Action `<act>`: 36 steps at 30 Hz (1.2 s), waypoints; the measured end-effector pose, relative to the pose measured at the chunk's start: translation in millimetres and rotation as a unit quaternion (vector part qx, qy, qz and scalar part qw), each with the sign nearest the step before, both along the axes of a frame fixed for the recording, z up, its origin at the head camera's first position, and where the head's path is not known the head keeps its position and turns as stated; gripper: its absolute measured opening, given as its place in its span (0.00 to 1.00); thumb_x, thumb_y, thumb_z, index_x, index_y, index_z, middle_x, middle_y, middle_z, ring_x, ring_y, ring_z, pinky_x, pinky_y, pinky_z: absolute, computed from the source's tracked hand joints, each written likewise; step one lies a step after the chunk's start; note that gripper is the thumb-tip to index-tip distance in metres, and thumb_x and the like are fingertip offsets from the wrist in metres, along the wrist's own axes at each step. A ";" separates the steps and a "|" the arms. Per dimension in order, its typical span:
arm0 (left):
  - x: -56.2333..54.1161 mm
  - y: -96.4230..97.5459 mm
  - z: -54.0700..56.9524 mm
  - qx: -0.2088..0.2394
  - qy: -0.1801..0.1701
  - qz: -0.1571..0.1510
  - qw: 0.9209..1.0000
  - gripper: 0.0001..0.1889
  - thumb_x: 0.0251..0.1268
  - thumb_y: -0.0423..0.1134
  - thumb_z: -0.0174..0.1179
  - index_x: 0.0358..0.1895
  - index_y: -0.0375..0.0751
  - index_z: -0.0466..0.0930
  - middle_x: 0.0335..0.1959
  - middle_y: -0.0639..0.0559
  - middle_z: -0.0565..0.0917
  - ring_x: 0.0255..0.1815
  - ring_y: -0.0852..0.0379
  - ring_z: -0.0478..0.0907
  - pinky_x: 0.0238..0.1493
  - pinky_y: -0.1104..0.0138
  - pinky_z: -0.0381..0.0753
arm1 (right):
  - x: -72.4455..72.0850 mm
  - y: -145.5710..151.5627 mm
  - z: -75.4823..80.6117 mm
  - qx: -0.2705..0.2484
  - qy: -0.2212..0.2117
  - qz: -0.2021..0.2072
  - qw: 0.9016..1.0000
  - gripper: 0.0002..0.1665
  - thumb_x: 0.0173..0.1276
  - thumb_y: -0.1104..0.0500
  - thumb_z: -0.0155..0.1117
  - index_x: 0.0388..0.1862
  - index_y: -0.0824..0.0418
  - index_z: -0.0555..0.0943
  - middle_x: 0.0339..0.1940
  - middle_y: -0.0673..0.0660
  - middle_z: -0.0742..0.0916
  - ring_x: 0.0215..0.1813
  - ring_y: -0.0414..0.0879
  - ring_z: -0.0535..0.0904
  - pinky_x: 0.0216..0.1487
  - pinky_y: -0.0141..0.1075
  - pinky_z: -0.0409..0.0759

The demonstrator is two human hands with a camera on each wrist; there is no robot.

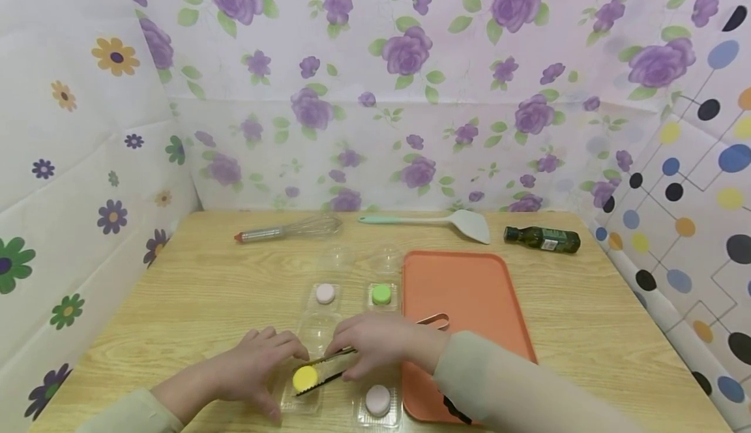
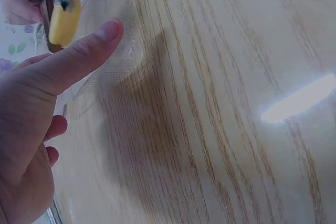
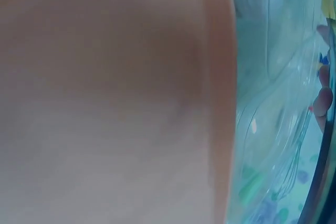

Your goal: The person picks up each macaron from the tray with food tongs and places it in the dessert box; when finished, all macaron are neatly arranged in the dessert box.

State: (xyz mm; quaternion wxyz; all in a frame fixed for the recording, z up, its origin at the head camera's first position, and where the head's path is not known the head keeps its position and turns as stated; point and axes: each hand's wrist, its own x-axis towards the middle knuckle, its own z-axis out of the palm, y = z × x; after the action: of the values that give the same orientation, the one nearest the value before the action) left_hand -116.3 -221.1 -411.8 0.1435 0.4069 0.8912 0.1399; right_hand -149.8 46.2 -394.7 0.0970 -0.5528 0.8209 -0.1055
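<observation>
My right hand (image 1: 375,345) grips metal food tongs (image 1: 433,320) whose dark serrated tips point left. Between those tips sits a yellow macaron (image 1: 305,379), seen edge-on in the left wrist view. It is over the base of a clear plastic box (image 1: 302,407); whether it touches the base I cannot tell. At the left side of this box is my left hand (image 1: 249,364), fingers and thumb spread. Its thumb (image 2: 86,51) extends across the box edge in the left wrist view. The right wrist view mostly shows the orange tray (image 3: 115,98).
Other clear boxes hold a pale pink macaron (image 1: 325,293), a green one (image 1: 381,294) and another pale pink one (image 1: 378,400). An orange tray (image 1: 463,276) lies right of them. Along the back are a whisk (image 1: 287,229), a spatula (image 1: 469,225) and a green bottle (image 1: 542,239).
</observation>
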 end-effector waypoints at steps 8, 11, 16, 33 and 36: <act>0.2 1.2 2.4 -0.001 -0.018 0.007 1.000 0.41 0.32 0.66 0.69 0.57 0.57 0.69 0.55 0.67 0.68 0.43 0.63 0.61 0.39 0.65 0.59 | 7.9 -13.4 -1.7 0.031 0.005 0.002 0.999 0.23 0.57 0.48 0.69 0.53 0.46 0.80 0.46 0.39 0.80 0.46 0.29 0.74 0.46 0.19 0.69; 0.1 1.1 2.3 0.000 -0.017 0.008 1.000 0.41 0.32 0.66 0.69 0.57 0.57 0.69 0.55 0.67 0.68 0.43 0.63 0.62 0.39 0.65 0.59 | 10.9 -16.0 -1.1 0.038 0.010 -0.003 0.999 0.23 0.56 0.49 0.69 0.52 0.47 0.81 0.45 0.39 0.80 0.45 0.28 0.73 0.45 0.19 0.69; 0.1 1.2 1.2 0.002 -0.006 0.005 1.000 0.41 0.32 0.66 0.68 0.57 0.56 0.69 0.54 0.66 0.69 0.43 0.63 0.62 0.38 0.65 0.59 | 16.4 -19.3 3.1 0.066 0.025 -0.020 0.997 0.23 0.57 0.47 0.69 0.53 0.45 0.80 0.45 0.38 0.80 0.44 0.28 0.74 0.42 0.20 0.72; 2.5 0.5 1.3 0.008 0.004 0.003 1.000 0.41 0.32 0.65 0.69 0.57 0.55 0.69 0.55 0.67 0.69 0.43 0.63 0.62 0.39 0.66 0.59 | 13.3 2.6 0.2 0.012 0.027 -0.030 0.999 0.25 0.56 0.46 0.69 0.54 0.46 0.80 0.45 0.40 0.80 0.45 0.30 0.75 0.42 0.21 0.71; 2.6 0.3 1.2 0.009 0.008 0.002 1.000 0.41 0.31 0.65 0.69 0.57 0.56 0.69 0.55 0.67 0.69 0.44 0.63 0.62 0.39 0.66 0.60 | 8.9 17.6 -0.5 -0.008 0.003 -0.032 0.999 0.25 0.57 0.48 0.68 0.55 0.47 0.79 0.46 0.41 0.80 0.47 0.31 0.74 0.44 0.22 0.71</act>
State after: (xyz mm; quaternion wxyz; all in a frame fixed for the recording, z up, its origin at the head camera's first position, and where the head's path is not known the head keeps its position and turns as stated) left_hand -113.7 -220.8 -410.5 0.1322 0.4078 0.8918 0.1445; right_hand -140.8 63.8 -395.2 0.0865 -0.5275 0.8376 -0.1130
